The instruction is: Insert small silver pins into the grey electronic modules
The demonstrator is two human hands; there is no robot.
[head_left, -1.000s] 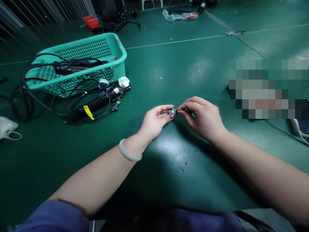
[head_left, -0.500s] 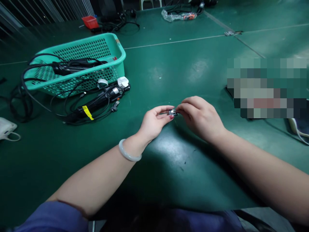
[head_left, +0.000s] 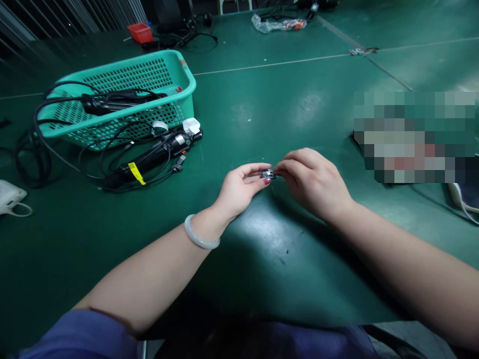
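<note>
Between the thumb and fingers of my left hand is a small shiny metal part, too small to make out its kind. My right hand has its thumb and fingertips pinched together at the right end of that part. Its curled fingers hide whatever lies in the pinch. Both hands are held above the green tabletop, near the middle of the view. A pale bangle circles my left wrist.
At the left, a turquoise basket holds a black corded tool. Another black tool with a yellow tag and cables lies in front of it. A white object sits far left. A red tray and plastic bag lie behind.
Both hands stay almost in place around the small metal part. The whole view has shifted very slightly.
</note>
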